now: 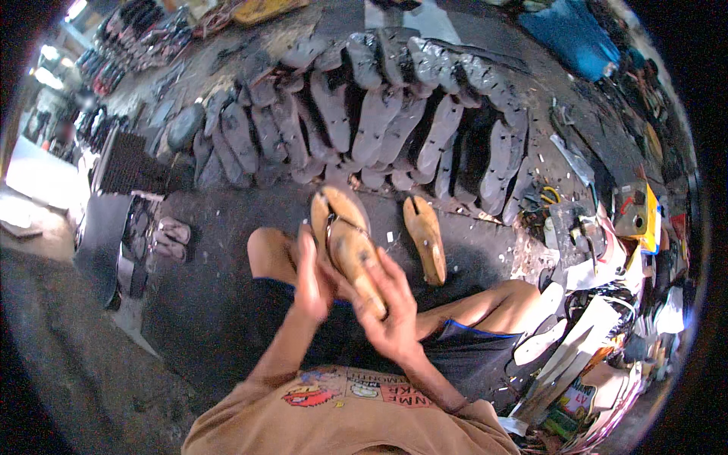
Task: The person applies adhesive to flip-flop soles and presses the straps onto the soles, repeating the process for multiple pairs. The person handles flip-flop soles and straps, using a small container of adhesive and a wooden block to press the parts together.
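Observation:
A yellowish shoe last (345, 227) with a slit at its toe end is held up over my lap, toe pointing away from me. Across its front part runs a dark line, perhaps a strap or a groove; which of the two I cannot tell. My left hand (311, 284) presses along its left side, thumb up and the other fingers hidden beneath. Around the narrower heel end, my right hand (390, 303) is closed, fingers on the upper face. A second yellowish last (425, 239), also slit at the toe, lies on the dark mat (220, 303) to the right, touched by neither hand.
Beyond the mat, rows of dark grey soles (375, 125) lean together in a wide arc. A pair of pale sandals (173, 236) sits at the left. On the right are a yellow box (641, 216), paper scraps and cluttered materials. A blue sheet (572, 38) lies far right.

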`<state>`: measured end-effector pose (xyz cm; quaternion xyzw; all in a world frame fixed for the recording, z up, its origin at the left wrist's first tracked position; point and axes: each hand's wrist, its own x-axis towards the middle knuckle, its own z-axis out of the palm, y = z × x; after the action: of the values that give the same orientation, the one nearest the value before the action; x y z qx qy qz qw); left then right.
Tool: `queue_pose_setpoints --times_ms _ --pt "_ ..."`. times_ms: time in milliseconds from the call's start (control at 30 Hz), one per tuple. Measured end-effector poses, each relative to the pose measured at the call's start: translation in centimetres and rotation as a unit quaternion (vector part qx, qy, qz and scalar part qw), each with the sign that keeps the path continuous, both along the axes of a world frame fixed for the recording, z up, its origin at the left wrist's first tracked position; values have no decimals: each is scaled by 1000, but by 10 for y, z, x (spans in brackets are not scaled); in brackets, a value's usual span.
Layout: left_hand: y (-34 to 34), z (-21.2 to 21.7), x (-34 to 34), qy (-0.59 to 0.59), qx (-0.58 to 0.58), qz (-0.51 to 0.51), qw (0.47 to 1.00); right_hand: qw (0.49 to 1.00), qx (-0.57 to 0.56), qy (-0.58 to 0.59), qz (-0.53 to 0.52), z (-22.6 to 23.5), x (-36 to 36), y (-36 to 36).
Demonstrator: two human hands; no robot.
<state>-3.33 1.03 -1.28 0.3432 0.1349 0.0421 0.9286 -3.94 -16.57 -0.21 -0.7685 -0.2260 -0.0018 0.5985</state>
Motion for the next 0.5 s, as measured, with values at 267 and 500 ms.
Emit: queue_pose_setpoints --times_ms 267,500 --pt "-26 54 -66 243 -21 -53 968 956 -49 288 -11 -13 -10 -33" --pt "-23 39 -73 211 12 -73 975 818 254 509 84 -34 -33 -27"
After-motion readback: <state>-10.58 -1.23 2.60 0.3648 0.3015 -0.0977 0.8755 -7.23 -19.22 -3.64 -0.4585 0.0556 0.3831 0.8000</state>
